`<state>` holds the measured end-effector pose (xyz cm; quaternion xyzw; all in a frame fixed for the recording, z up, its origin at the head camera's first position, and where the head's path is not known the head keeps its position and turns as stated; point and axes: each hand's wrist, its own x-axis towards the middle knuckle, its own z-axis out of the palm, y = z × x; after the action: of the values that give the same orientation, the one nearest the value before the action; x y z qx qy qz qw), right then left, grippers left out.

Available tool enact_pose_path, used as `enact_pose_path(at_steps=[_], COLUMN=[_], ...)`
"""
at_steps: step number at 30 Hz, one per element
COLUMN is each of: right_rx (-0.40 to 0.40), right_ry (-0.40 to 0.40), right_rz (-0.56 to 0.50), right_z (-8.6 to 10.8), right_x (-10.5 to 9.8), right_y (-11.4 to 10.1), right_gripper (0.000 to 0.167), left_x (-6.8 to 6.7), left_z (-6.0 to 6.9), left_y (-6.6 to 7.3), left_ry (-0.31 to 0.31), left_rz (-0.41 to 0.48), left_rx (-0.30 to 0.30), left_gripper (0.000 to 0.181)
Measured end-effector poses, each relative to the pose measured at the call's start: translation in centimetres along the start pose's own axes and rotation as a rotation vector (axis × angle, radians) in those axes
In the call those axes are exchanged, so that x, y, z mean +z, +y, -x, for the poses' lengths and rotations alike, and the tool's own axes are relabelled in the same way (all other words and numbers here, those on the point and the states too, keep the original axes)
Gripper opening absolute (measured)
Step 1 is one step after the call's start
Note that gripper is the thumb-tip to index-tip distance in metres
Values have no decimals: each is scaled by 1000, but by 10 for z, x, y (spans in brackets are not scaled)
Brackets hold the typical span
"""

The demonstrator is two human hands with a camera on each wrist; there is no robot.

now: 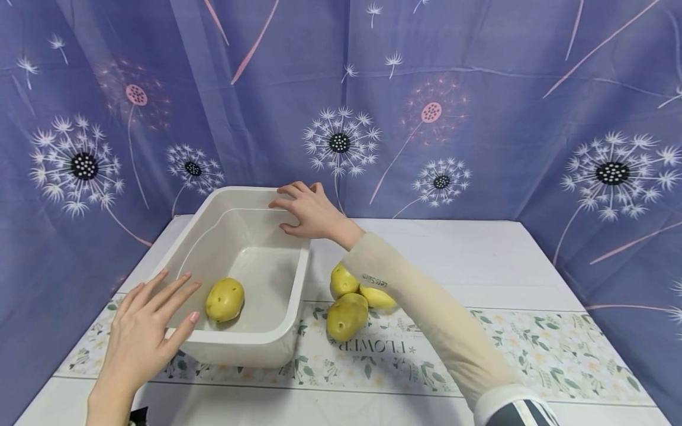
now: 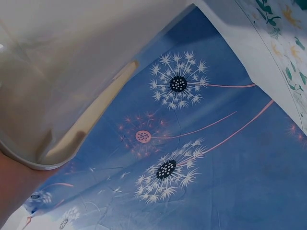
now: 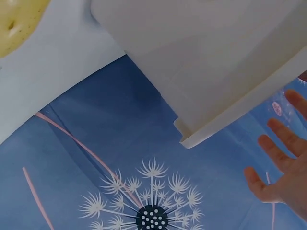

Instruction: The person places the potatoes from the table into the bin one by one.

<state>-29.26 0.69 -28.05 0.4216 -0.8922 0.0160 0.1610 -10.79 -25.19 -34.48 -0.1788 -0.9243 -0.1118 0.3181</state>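
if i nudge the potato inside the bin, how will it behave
The potato would probably roll, being rounded and lying loose in the bin. Its plump shape suggests firmness; its smooth-looking skin may feel slippery.

1. Looking bright and even across the head view, apparently lit from above.
2. Casting soft shadows on the tabletop (image 1: 453, 260), under the white bin (image 1: 245, 338) toward seven o'clock and under the right sleeve (image 1: 431, 307) toward five.
3. Rendering the curtain (image 1: 501, 35) crisply there.
4. Looking dimmer in both wrist views.
5. Blurring the white bin toward ten o'clock in the left wrist view.
6. Shading it grey toward one o'clock in the right wrist view; showing a potato (image 3: 19, 24) brighter toward ten.
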Motion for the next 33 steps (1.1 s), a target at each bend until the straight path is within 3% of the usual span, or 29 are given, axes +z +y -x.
enact_pose_path(at_steps=[15, 33], right_rx=[-26, -1], right_ry=[113, 174], right_rz=[14, -55], right_z=[17, 52], right_x=[5, 5], right_y=[8, 20], right_gripper=[38, 35], left_x=[0, -1], left_z=[-1, 0], left_y=[2, 1], left_ry=[0, -8], left_rz=[1, 0], left_rx=[-6, -12], left_gripper=[41, 42])
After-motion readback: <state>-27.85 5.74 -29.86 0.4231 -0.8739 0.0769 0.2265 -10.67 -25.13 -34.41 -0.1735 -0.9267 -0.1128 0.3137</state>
